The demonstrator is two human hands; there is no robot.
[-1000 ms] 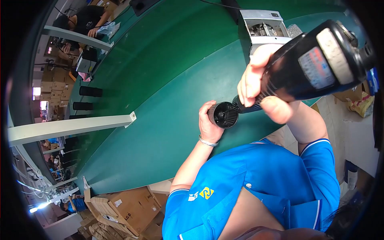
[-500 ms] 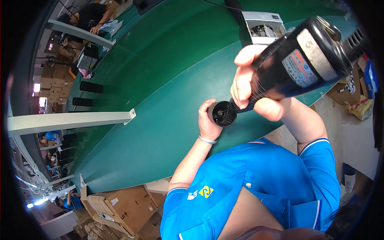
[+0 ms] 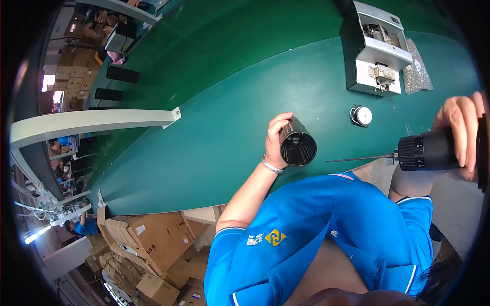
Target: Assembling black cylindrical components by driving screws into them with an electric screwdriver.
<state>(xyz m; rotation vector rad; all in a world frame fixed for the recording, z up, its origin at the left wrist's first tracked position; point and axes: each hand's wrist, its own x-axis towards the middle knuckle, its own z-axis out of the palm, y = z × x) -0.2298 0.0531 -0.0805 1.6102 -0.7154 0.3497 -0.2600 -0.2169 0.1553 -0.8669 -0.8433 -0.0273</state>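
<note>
My left hand (image 3: 275, 140) is wrapped round a black ribbed cylindrical housing (image 3: 298, 148), its open end tilted toward me. The inside is dark, and small parts in it cannot be made out. At the right edge, my right hand (image 3: 462, 132) grips a black electric screwdriver (image 3: 426, 151). Its long thin bit points left toward the housing and stays apart from it. Part of the screwdriver's body is cut off by the dark rim of the picture. A small round part with a white top (image 3: 362, 116) lies on the table between the hands, farther back.
A white and black screw feeder (image 3: 380, 48) stands at the back right, beside a clear plastic bag (image 3: 417, 66). A pale metal post (image 3: 102, 120) is fixed to the green table (image 3: 224, 153). Black cylinders (image 3: 122, 74) stand far left; cardboard boxes (image 3: 153, 239) sit below.
My right hand has drawn the screwdriver away from the housing, to the right. My left hand still holds the housing, whose opening now shows more. The view has shifted, revealing the white-topped part.
</note>
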